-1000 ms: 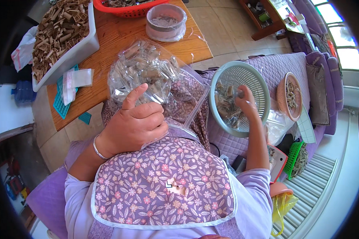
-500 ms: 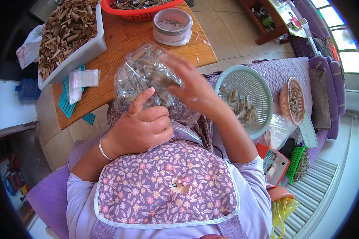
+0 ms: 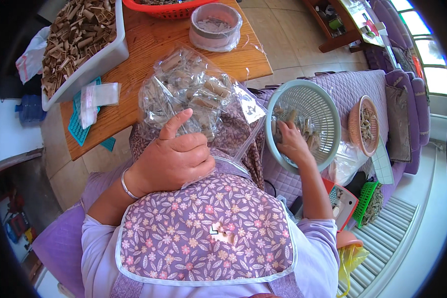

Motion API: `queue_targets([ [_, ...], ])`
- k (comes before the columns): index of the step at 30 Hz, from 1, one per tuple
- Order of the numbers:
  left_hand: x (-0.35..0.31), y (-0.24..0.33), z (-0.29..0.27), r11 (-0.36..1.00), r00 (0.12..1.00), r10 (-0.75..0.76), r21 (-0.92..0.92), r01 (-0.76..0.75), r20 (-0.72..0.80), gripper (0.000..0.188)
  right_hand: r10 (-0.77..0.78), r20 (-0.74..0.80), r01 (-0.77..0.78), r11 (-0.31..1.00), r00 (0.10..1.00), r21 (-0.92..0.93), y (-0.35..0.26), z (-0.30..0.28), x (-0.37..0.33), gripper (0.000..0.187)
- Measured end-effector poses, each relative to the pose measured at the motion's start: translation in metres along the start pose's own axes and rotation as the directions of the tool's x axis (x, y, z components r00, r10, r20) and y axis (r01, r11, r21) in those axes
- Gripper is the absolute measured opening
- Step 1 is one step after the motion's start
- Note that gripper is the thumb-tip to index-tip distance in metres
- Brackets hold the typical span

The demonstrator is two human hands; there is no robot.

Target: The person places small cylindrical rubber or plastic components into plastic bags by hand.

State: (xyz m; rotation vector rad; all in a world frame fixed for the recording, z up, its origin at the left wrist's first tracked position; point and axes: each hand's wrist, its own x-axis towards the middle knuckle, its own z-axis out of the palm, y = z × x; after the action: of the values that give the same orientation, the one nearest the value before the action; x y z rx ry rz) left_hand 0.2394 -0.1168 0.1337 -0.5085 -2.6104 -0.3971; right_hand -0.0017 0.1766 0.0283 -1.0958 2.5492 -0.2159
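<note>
Now left hand (image 3: pixel 171 161) clamps 1 bag (image 3: pixel 186 89), right hand (image 3: pixel 294 145) inside 1 basket (image 3: pixel 328 126), grip unclear.

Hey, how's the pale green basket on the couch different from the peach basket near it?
The pale green basket looks larger than the peach basket. The right hand reaches into the pale green basket, while no hand touches the peach basket. Their colours differ too: cool green against warm peach. Both are open-topped, have slotted sides and hold small brownish pieces.
</note>
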Motion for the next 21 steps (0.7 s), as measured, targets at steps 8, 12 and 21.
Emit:
queue_targets([
  [8, -0.003, 0.001, 0.000, 1.000, 1.000, -0.022, -0.010, 0.022, -0.009, 0.006, 0.217, -0.177, -0.159, 0.943, 0.960, 0.294, 0.039, -0.013, 0.011, 0.043],
  [12, -0.002, -0.001, -0.001, 1.000, 1.000, -0.012, -0.011, 0.012, -0.018, 0.006, 0.387, -0.061, -0.201, 0.600, 0.920, 0.774, 0.041, -0.042, -0.006, 0.038],
  [21, -0.002, 0.000, -0.004, 0.999, 0.999, 0.003, -0.034, -0.002, 0.040, 0.014, -0.313, -0.171, 0.305, 0.454, 0.934, 0.837, -0.111, -0.089, 0.009, 0.041],
])
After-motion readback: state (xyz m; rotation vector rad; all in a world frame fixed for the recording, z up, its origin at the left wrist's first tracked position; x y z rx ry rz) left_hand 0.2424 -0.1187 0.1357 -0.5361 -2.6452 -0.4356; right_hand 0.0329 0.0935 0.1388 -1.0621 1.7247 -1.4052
